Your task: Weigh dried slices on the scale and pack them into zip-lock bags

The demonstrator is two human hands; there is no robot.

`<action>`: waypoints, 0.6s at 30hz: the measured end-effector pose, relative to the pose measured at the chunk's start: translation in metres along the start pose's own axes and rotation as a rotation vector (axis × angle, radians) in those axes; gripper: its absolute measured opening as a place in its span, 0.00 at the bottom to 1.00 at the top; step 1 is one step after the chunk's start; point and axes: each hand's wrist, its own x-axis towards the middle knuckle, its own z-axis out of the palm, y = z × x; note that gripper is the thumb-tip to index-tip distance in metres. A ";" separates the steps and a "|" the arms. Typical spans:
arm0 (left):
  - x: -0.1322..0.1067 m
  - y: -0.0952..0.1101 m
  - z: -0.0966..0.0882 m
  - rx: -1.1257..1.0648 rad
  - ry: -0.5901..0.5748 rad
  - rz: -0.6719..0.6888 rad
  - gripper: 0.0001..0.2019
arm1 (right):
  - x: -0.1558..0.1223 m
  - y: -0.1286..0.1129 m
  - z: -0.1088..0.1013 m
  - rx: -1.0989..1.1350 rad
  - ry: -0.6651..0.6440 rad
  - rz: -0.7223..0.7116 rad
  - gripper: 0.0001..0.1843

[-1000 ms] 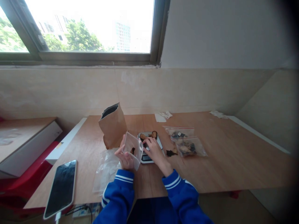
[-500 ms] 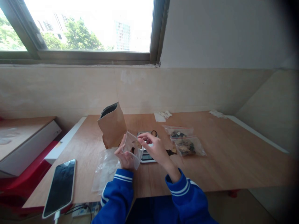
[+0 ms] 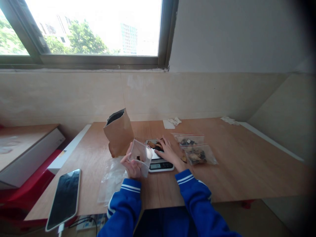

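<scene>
Head view: my left grip (image 3: 132, 168) is clenched on a clear plastic bag (image 3: 141, 154), held up at the near left of the scale with its open end upward. This position appears to keep the dark dried piece (image 3: 139, 159) at the bottom of the bag. My right grip (image 3: 171, 154) is lowered with the fingers spread over the dried slices (image 3: 156, 144) on the platform of the digital kitchen scale (image 3: 160, 166). I cannot tell whether it has closed on a slice.

The scale sits between my hands, within reach of both, with its display facing me; the reading is too small to make out. A kraft paper bag (image 3: 118, 134) stands open on the bench (image 3: 237, 168) at the far left of the scale, its mouth upward. A flattened plastic bag (image 3: 112, 181) lies near it. Two zip-seal bags (image 3: 195, 148) of dried pieces lie flat to the right. A smartphone (image 3: 63, 200) lies further left, apart from the hands.
</scene>
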 end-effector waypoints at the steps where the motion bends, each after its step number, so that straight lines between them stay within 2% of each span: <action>1: 0.000 0.000 0.000 0.012 0.003 -0.008 0.18 | 0.000 0.002 0.001 0.013 -0.007 -0.002 0.28; 7: -0.002 -0.006 -0.004 0.046 0.056 -0.018 0.17 | -0.004 0.006 0.000 0.099 0.066 -0.043 0.15; 11: -0.005 -0.010 -0.006 -0.035 0.055 -0.119 0.19 | -0.007 0.006 -0.003 0.189 0.112 -0.023 0.11; 13: -0.005 -0.008 -0.005 -0.093 0.050 -0.145 0.20 | -0.006 -0.003 -0.010 0.285 0.150 -0.007 0.13; 16: -0.002 -0.002 -0.003 -0.124 0.062 -0.100 0.20 | -0.001 -0.033 -0.027 0.466 0.195 0.049 0.15; 18: 0.001 0.003 -0.002 -0.143 0.056 -0.066 0.19 | 0.003 -0.059 -0.040 0.626 0.143 0.067 0.17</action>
